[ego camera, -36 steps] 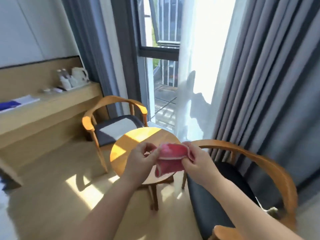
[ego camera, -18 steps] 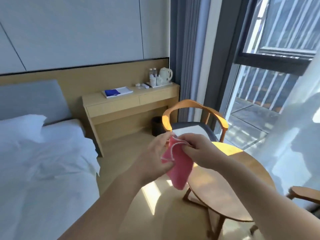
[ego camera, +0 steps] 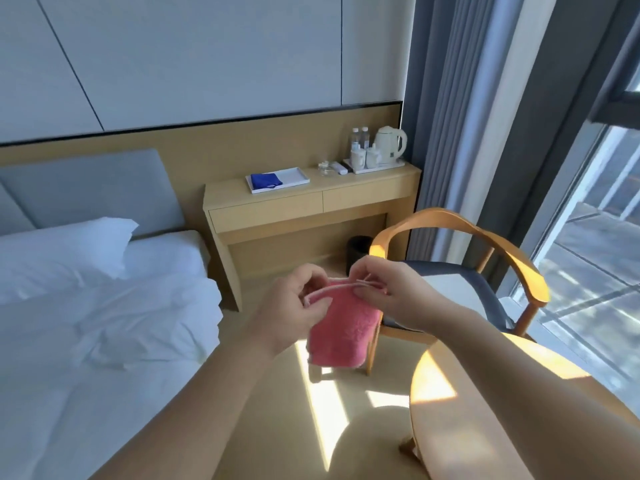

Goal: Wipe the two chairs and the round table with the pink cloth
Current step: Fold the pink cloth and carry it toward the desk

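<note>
Midair before the curved wooden armchair point(ego camera: 460, 225), your left hand point(ego camera: 294, 308) and right hand point(ego camera: 393, 294) held the hanging pink terry cloth point(ego camera: 343, 329), fingers point(ego camera: 304, 274) clamped on its hem; a flat, squared fold looked likeliest to wipe well.

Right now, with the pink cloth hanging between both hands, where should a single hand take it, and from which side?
Probably the top hem, coming from above. The pink cloth hangs folded below that edge. The left hand and right hand pinch the edge at either end, so its middle stretch is exposed between them. The lower part hangs loose.
</note>
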`<action>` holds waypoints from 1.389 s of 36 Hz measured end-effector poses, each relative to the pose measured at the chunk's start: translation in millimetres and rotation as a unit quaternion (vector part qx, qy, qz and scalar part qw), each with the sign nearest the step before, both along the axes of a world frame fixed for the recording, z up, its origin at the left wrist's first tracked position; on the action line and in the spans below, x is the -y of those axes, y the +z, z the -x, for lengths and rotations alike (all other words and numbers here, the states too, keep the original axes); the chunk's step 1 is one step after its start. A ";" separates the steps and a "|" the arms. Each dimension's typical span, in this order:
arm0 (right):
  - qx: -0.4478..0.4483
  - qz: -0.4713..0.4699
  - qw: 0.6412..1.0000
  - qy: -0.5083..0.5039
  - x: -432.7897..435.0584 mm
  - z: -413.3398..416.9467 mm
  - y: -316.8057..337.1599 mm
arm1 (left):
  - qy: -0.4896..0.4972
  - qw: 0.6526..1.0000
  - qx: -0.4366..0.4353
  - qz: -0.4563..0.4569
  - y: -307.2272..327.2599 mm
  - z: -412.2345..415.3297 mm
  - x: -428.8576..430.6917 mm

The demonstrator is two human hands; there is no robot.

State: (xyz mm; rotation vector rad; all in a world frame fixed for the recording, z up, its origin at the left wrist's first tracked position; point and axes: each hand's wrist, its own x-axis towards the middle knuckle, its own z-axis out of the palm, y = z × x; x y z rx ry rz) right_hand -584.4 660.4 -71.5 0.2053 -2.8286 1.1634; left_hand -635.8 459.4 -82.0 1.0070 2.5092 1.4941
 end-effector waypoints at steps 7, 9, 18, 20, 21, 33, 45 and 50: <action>-0.021 -0.105 0.991 0.078 -38.6 83.4 11.7 | 0.082 0.996 -0.027 0.037 9.8 63.4 -26.6; -0.021 -0.132 0.987 0.086 -42.6 105.2 12.1 | 0.102 0.993 -0.040 0.046 10.5 81.7 -28.2; -0.018 -0.053 0.998 0.041 -53.7 203.2 7.6 | 0.143 0.983 -0.074 0.088 2.9 169.3 -26.5; -0.012 0.005 1.000 0.024 -51.5 226.7 2.1 | 0.153 0.980 -0.083 0.091 0.4 191.8 -28.8; 0.005 0.044 0.999 0.021 -50.7 238.1 -0.6 | 0.154 0.981 -0.080 0.084 -0.8 203.7 -30.0; 0.110 0.184 0.976 -0.043 -28.3 407.6 -35.3 | 0.131 0.990 0.003 0.060 -17.0 394.6 -27.1; 0.178 0.262 0.949 0.004 -25.3 546.4 -41.3 | 0.251 0.934 0.225 -0.115 -42.3 569.2 -47.5; 0.103 0.182 0.978 -0.018 -43.7 607.0 -51.8 | 0.238 0.923 0.273 -0.133 -47.2 632.5 -66.7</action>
